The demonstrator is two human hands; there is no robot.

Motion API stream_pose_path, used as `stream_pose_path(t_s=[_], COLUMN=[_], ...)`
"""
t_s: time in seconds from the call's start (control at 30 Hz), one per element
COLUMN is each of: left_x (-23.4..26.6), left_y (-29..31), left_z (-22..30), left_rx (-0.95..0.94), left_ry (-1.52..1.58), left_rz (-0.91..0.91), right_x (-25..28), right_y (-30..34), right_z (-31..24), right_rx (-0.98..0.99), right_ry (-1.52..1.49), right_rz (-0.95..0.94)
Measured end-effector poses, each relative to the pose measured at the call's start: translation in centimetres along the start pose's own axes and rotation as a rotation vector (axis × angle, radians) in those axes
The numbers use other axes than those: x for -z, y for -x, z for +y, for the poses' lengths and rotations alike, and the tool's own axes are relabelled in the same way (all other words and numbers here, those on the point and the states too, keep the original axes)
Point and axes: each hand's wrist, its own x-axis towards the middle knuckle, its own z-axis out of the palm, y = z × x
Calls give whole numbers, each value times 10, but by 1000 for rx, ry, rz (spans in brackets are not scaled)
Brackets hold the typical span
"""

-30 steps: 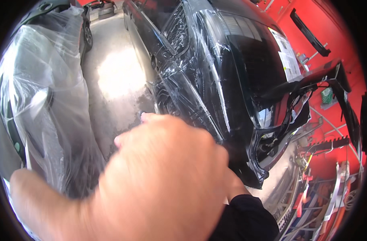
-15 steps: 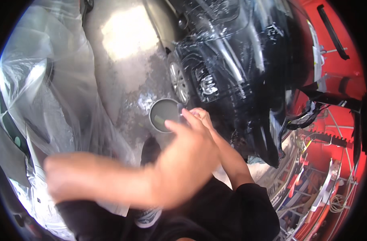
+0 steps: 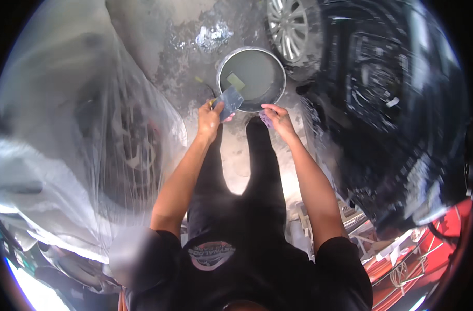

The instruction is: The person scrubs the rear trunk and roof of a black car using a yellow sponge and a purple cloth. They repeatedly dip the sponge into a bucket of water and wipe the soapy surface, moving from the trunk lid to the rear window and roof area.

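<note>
A round bucket of cloudy grey liquid stands on the floor ahead of my feet. Inside it, near the left wall, shows a pale yellow-green rectangular piece. My left hand is closed on a dark grey-blue flat sheet, which looks like sandpaper, and the sheet overlaps the bucket's near-left rim. Something yellow peeks out by that thumb. At the near-right rim, my right hand is closed around a small crumpled purple piece; its kind is unclear.
Clear plastic sheeting drapes over a vehicle on the left. To the right stands a dark, shiny car body, with a silver-spoked wheel just beyond the bucket. Red structure and cables fill the lower right. Wet patches mark the concrete floor.
The view has shifted, and the bucket sits higher in it. My left arm, earlier blurred across my body, now reaches forward with the sheet. My hands have moved apart along the bucket's near rim.
</note>
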Motion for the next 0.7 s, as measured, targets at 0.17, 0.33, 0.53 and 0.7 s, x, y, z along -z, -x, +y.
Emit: stream_pose_path(t_s=[0.17, 0.33, 0.53, 0.7], left_x=[-5, -33, -49, -51], left_y=[-63, -99, -130, -141], left_z=[-93, -137, -169, -165], left_rx=[-181, -251, -280, -128], left_ry=[-128, -167, -35, -27], left_rz=[182, 82, 109, 114], right_x=[-20, -25, -38, -34], right_y=[-133, -254, -372, -424], right_z=[81, 111, 179, 286], right_rx=[145, -68, -278, -169], right_ry=[825, 1290, 1533, 1601], right_rz=[17, -99, -358, -341])
